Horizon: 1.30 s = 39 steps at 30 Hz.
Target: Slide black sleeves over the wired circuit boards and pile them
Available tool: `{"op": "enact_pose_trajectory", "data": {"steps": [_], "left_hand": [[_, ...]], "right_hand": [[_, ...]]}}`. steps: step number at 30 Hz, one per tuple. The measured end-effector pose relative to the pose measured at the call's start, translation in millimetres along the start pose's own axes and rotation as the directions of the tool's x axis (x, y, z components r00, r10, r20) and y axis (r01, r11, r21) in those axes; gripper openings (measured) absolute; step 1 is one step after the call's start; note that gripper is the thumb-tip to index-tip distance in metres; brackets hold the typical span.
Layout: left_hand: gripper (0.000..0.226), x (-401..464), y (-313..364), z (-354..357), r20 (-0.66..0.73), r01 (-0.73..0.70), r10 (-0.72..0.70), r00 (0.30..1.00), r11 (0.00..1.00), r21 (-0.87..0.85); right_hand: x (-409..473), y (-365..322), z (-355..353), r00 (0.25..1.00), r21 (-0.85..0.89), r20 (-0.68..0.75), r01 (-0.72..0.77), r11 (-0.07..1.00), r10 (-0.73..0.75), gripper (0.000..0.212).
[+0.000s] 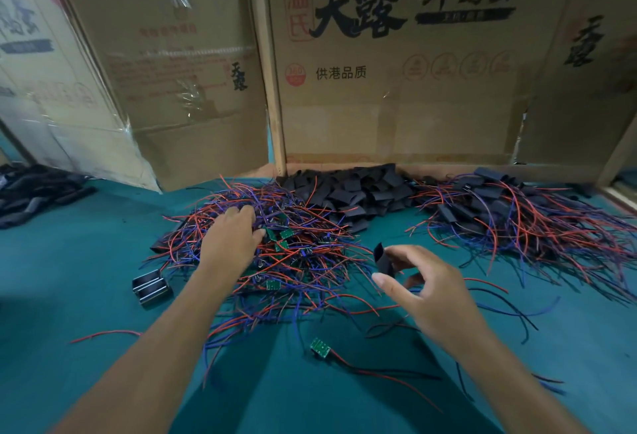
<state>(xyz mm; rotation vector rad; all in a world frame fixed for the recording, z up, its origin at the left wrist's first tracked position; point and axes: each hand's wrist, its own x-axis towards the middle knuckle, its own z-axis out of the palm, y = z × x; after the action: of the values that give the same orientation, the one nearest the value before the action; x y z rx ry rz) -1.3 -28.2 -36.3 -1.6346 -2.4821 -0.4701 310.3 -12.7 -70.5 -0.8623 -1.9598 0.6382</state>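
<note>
My left hand (231, 237) reaches into a tangled heap of red and blue wired circuit boards (293, 254), its fingertips at a small green board (272, 232); whether it grips the board I cannot tell. My right hand (424, 282) holds a flat black sleeve (382, 259) pinched between thumb and fingers, above the table to the right of the heap. A heap of loose black sleeves (358, 192) lies at the back centre. Sleeved boards with wires are piled at the right (510, 216). One bare green board with wires (320, 347) lies alone near me.
The green table (86, 295) carries a small metal block (151, 287) left of the wire heap and dark bundles (34, 192) at far left. Cardboard boxes (379, 88) stand as a wall along the back.
</note>
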Motion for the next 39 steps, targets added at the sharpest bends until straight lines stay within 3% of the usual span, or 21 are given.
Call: {"op": "enact_pose_trajectory", "data": {"steps": [4,8,13,17,21,24,26,28,30,33,35,37,39], "left_hand": [[0.025,-2,2,7,-0.063,-0.089,0.107,0.992,0.967,0.240],[0.030,-6,3,9,-0.084,-0.124,0.153,0.985,0.951,0.282],[0.021,-3,7,-17,-0.090,-0.152,0.166,0.982,0.978,0.141],[0.014,-1,18,-55,-0.224,-0.189,0.195,0.955,0.981,0.050],[0.018,-6,32,-84,-0.383,-0.293,0.278,0.881,0.956,0.019],[0.024,-20,43,-93,-0.497,-0.283,0.222,0.839,0.958,-0.049],[0.025,-33,47,-90,-0.526,-0.264,0.120,0.842,0.942,-0.207],[0.024,-45,48,-78,-0.486,-0.258,-0.002,0.874,0.846,-0.467],[0.021,-54,52,-61,-0.405,-0.234,-0.106,0.908,0.673,-0.702],[0.019,-64,61,-31,-0.249,-0.176,-0.217,0.944,0.308,-0.935],[0.013,-70,65,-17,-0.152,-0.132,-0.259,0.954,0.091,-0.987],[0.009,-72,68,-7,-0.114,-0.119,-0.285,0.952,0.000,-0.993],[0.012,-73,69,-4,-0.128,-0.130,-0.301,0.945,0.014,-0.991]], "right_hand": [[-1,3,2,1.000,-0.051,0.022,0.008,0.999,-0.007,0.025],[-2,8,3,0.999,-0.103,0.050,-0.007,0.995,0.012,0.027],[0,14,3,0.998,-0.140,0.061,-0.010,0.990,0.019,0.029],[-1,16,3,0.997,-0.143,0.062,-0.026,0.989,0.035,0.032],[-1,17,3,0.996,-0.160,0.082,-0.033,0.987,0.046,0.034],[0,16,3,0.996,-0.157,0.074,-0.026,0.987,0.039,0.031],[0,16,2,0.997,-0.160,0.066,-0.027,0.987,0.038,0.031],[0,17,2,0.997,-0.169,0.064,-0.032,0.985,0.043,0.031],[0,19,2,0.998,-0.173,0.052,-0.036,0.984,0.045,0.028],[0,22,2,0.995,-0.193,0.055,-0.072,0.978,0.084,0.025],[0,25,1,0.992,-0.227,0.066,-0.088,0.970,0.106,0.023],[1,28,1,0.991,-0.265,0.072,-0.088,0.960,0.111,0.021],[0,29,1,0.990,-0.280,0.079,-0.093,0.955,0.119,0.021]]}}
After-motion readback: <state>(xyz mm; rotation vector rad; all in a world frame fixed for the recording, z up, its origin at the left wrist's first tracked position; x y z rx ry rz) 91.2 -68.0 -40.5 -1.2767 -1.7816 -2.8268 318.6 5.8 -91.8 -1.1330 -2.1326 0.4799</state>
